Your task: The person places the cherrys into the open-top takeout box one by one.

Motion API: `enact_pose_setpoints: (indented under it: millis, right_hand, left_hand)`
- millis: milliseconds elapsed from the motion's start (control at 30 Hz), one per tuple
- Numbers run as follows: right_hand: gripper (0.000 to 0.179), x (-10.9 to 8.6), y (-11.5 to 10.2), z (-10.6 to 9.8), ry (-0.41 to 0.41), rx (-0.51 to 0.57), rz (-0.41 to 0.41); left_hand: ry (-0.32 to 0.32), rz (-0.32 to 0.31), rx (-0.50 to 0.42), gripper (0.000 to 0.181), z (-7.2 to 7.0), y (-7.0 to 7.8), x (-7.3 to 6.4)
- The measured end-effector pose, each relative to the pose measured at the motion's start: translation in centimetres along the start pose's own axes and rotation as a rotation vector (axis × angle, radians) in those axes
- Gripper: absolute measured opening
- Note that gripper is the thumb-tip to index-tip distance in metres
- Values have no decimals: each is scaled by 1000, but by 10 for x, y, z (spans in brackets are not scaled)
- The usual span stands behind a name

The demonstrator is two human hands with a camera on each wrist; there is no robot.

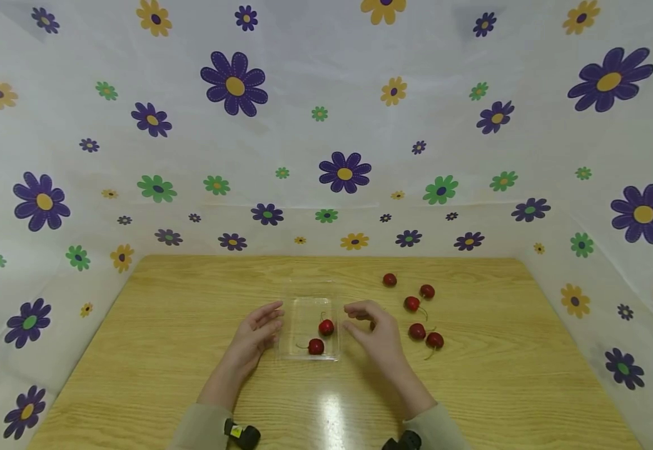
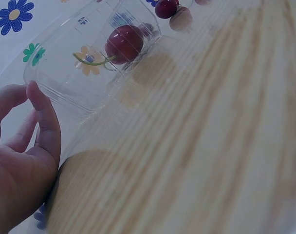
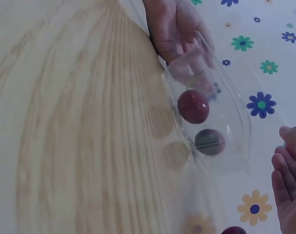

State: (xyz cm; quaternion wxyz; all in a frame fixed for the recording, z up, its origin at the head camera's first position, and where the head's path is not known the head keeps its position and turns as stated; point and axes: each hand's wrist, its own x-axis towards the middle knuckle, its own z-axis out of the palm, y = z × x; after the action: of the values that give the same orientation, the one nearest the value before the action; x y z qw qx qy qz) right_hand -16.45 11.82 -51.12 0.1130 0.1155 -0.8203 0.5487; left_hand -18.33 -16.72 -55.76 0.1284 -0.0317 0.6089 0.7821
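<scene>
Two cherries lie in the clear plastic container (image 1: 303, 322) on the table (image 1: 191, 312) in front of you: one cherry (image 1: 326, 327) by its right wall, the other cherry (image 1: 316, 346) close to the front wall with its stem towards the left. Your left hand (image 1: 249, 340) is at the left wall, fingers relaxed and lightly bent; in the left wrist view one fingertip appears to touch the container's edge, but nothing is gripped. Your right hand (image 1: 381, 340) hangs beside the right wall, thumb and fingers well parted, with a slight gap to the plastic and no sign of anything held. Five loose cherries (image 1: 416, 331) lie in plain view to the right, and a dark red patch behind your right fingers is probably another; you cannot tell whether they touch it.

The step in hand looks like steadying or squaring up the container. To do it well, bring both hands to the side walls at about the same height and press evenly, since thin plastic will likely flex. Slide it level rather than tipping it, so the two cherries don't roll. Watch the outer side of your right hand, where a knuckle could nudge loose fruit. If you then pick cherries up, a soft pinch should avoid bruising them.
</scene>
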Motion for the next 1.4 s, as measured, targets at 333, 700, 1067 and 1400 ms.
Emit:
enact_pose_setpoints:
  millis: [333, 700, 1067, 1400]
  right_hand:
    - [25, 1, 12, -23, 64, 25, 85]
    - [24, -2, 22, -56, 124, -54, 88]
    - [22, -9, 32, -74, 150, -28, 126]
    - [25, -16, 37, -90, 176, -42, 129]
  left_hand:
    - [10, -8, 5, 56, -2, 1, -2]
    - [13, -8, -17, 55, 4, -2, 4]
    - [7, -6, -12, 56, 1, -2, 3]
    - [13, -1, -27, 55, -1, -3, 3]
